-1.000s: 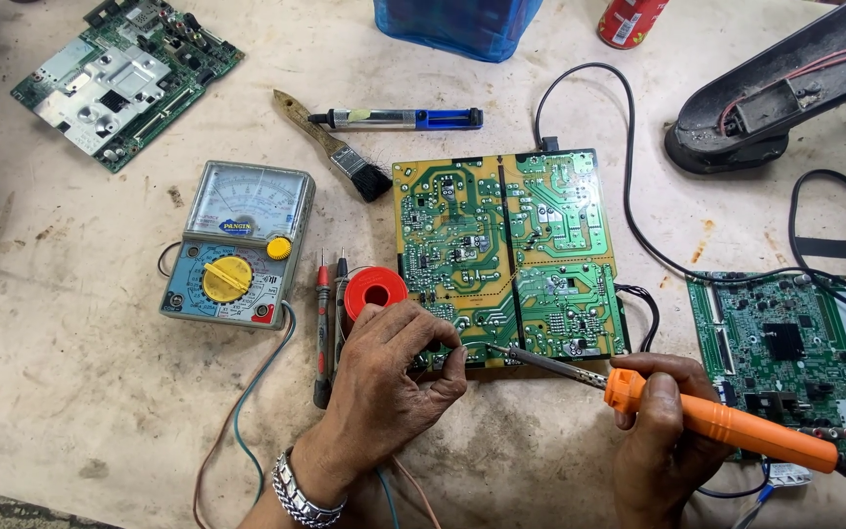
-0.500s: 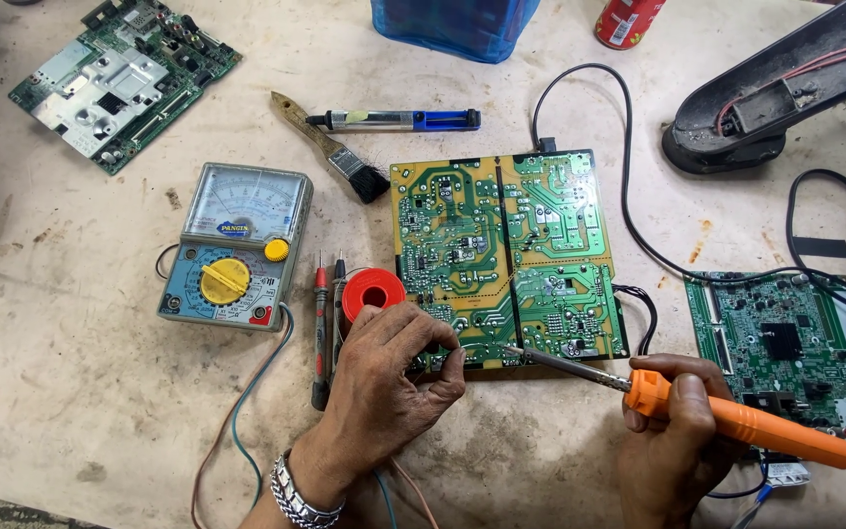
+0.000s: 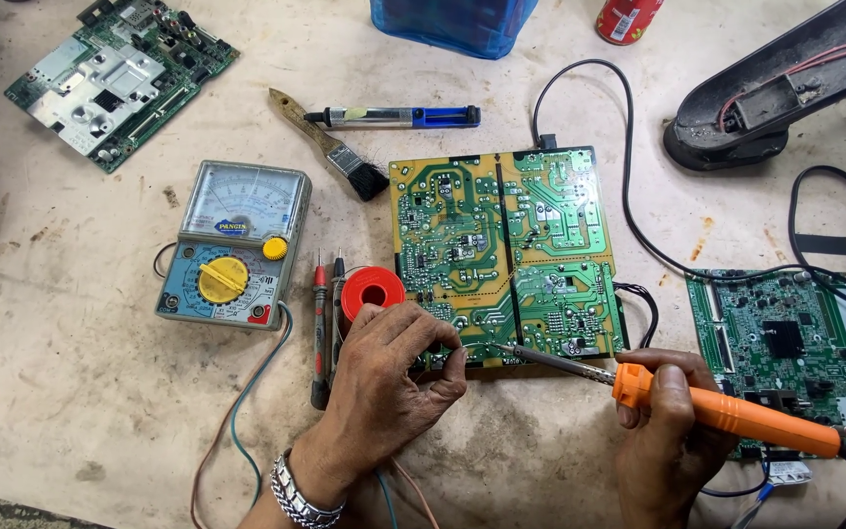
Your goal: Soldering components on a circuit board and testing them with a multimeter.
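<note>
R hand (image 3: 663, 431) grips orange iron (image 3: 727, 416), tip touching lower edge of board (image 3: 506, 250) at table centre. L hand (image 3: 389, 377) pinches closed at same edge, beside red spool (image 3: 372, 291); what it holds is too small to tell.

Seen from your head camera: your two hands, left hand (image 3: 384, 377) and right hand (image 3: 663, 431), both bare, no gloves and no sleeves reaching the wrists. Your left wrist carries a silver metal-link bracelet (image 3: 298, 495), its chunky polished links wrapped once around and catching the light. Your right hand and wrist wear nothing, no ring or band that shows. Your fingers (image 3: 447, 377) are uncovered, with short, plain nails. Both forearms run off the bottom edge, so nothing worn above the wrists can be told.
</note>
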